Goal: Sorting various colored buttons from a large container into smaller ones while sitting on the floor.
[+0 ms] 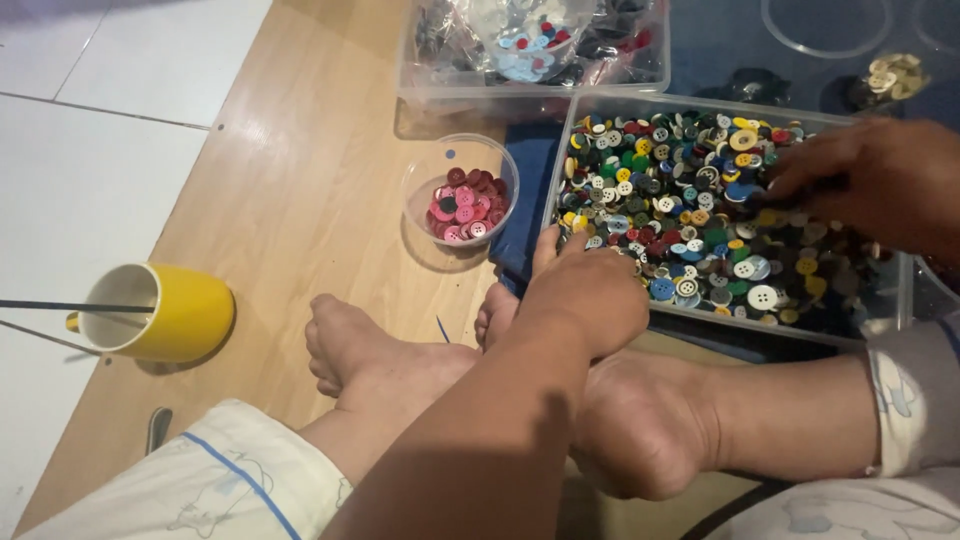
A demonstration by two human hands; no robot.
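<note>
While the person sits cross-legged on a wooden floor (290,190), the left hand (590,290) rests knuckles-up at the near left edge of a clear plastic tray (905,290), its fingers curled down among the heaped mixed buttons (690,200); whether they pinch one cannot be told. The right hand (875,180) lies spread over the right side of the same heap, fingertips touching the buttons, nothing plainly grasped. Bare feet (380,350) cross just near of the tray. To the left of the tray stands a small clear bowl (425,180) holding pink and red buttons (465,205), beside a fold of blue cloth (525,200). Farther off sits a clear box of bagged buttons (535,45). A yellow mug (185,315) stands at the near left, where the wood meets white tiles (90,130).
</note>
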